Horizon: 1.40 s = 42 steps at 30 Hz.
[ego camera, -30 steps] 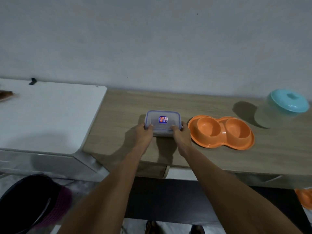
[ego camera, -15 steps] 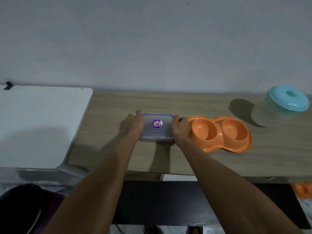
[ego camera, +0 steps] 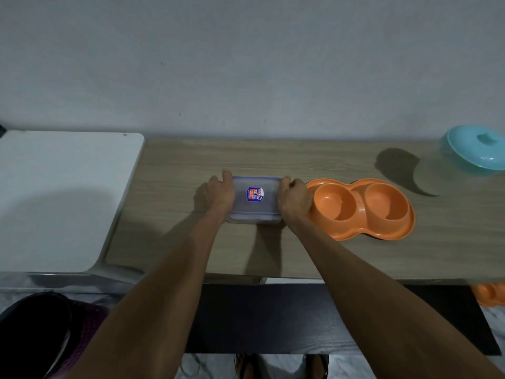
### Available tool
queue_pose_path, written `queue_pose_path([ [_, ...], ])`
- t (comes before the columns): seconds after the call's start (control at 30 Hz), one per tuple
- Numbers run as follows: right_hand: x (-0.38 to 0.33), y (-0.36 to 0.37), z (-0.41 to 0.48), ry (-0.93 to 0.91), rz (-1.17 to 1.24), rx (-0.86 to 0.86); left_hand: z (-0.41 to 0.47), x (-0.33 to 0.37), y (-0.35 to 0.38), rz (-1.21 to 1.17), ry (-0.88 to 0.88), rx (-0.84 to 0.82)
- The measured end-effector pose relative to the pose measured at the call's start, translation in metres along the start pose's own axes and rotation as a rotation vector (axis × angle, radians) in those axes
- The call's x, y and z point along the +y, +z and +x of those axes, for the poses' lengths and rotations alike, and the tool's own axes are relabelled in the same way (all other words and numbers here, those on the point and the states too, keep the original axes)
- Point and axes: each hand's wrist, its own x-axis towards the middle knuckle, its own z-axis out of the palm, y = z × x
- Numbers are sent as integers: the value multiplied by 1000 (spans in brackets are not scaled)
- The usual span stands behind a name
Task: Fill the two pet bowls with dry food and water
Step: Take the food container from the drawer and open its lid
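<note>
While the left hand and right hand grip the clear lidded plastic container beside the empty orange double pet bowl, unlatching appears underway; lid removal comes next

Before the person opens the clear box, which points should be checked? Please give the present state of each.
1. Grip: the left hand and the right hand hold the short sides of the container: ok.
2. Container unlatched: cannot tell.
3. Dry food inside: cannot tell, the walls are cloudy.
4. Orange double bowl upright, both wells empty, right beside the container: ok.
5. Water source: the teal-lidded jug stands on the table at the far right: ok. Water inside: cannot tell.
</note>
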Motion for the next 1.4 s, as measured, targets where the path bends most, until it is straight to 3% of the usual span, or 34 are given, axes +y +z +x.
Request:
queue_pose_path([
  [0.23, -4, -3, -5, -55, -145, 52, -12, 3, -5, -29, -1, 143],
  [0.43, -23, -7, 3, -341, -439, 131, -19, -15, -16, -463, -146, 220],
  [0.53, -41, 2, 8, -438, -441, 13, -35, -29, -14, -549, -210, 181],
  [0.73, -62, 26, 9, -394, -543, -293, -69, -34, 21, -798, -310, -156],
  [0.83, -68, 26, 13, -337, -594, -385, -69, -29, 28, -947, -383, -187],
  [1.07, -82, 28, 17, -243, -698, -630, -70, -24, 33, -1018, -484, -111],
  [1.23, -74, 30, 22, -331, -593, -405, -68, -25, 39, -993, -458, -81],
  [1.4, -68, 32, 17, -398, -531, -328, -76, -27, 35, -928, -400, -81],
])
